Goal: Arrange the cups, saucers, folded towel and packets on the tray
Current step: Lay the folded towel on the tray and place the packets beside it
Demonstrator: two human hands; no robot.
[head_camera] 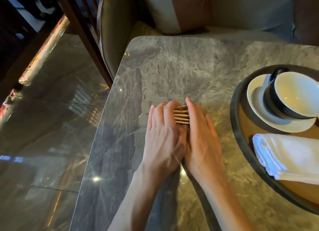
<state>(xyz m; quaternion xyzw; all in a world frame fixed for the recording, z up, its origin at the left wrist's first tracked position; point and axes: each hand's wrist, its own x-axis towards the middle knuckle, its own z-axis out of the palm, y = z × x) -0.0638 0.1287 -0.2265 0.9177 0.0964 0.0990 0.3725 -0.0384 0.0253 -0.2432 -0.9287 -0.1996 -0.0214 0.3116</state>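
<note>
Several brown packets (181,116) lie stacked on the marble table, pressed between my left hand (164,136) and my right hand (200,136). Both hands rest on the tabletop with fingers cupped around the stack; only the packets' top edges show. To the right stands a round dark-rimmed tray (235,113) with a wooden floor. On it a white saucer (269,117) carries a dark cup (293,94) with a white inside, tilted towards me. A folded white towel (290,155) lies on the tray nearer to me.
The grey marble table (181,67) has its left edge close to my left forearm. An upholstered chair (110,41) with a striped cushion (176,10) stands beyond the far edge. Glossy stone floor (43,118) lies to the left.
</note>
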